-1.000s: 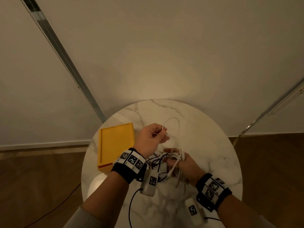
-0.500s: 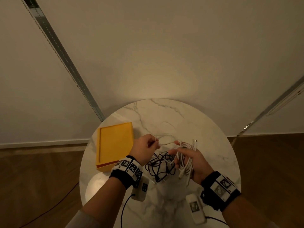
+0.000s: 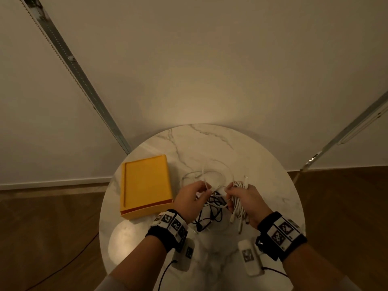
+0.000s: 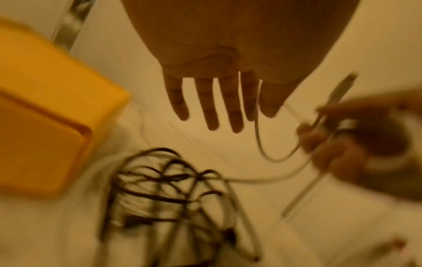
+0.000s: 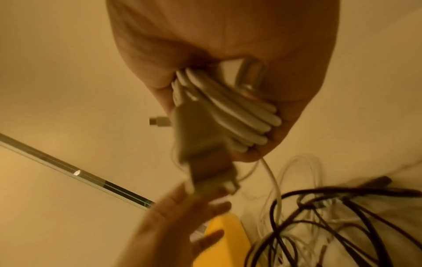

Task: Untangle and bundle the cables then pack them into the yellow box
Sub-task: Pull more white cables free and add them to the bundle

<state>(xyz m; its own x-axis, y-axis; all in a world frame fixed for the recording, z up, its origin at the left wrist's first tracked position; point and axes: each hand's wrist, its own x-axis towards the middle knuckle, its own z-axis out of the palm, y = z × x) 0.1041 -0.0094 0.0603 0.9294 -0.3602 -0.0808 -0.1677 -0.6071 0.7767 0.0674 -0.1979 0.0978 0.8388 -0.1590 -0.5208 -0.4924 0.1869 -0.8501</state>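
Note:
My right hand (image 3: 244, 199) grips a coiled bundle of white cable (image 3: 238, 204), its loops packed across the palm (image 5: 239, 115), and a plug end sticks up past the fingers (image 3: 246, 178). My left hand (image 3: 194, 197) is just to its left and pinches one white strand (image 4: 257, 115) between thumb and forefinger; the other fingers (image 4: 211, 108) are straight. Between and below the hands a tangle of black cables (image 3: 210, 213) lies on the table, blurred in the left wrist view (image 4: 164, 189). A loose white loop (image 3: 210, 175) lies beyond the hands. The shut yellow box (image 3: 144, 185) lies flat to the left.
Everything sits on a small round marble table (image 3: 262, 164) against a pale wall. Its edge curves close around the box and hands. White marker-tagged wrist units (image 3: 249, 255) hang under both forearms. A dark cord (image 3: 63, 269) trails over the wooden floor at the left.
My left hand has come down from its raised pull and now sits close to the right hand. The white loop it had lifted now lies slack on the table.

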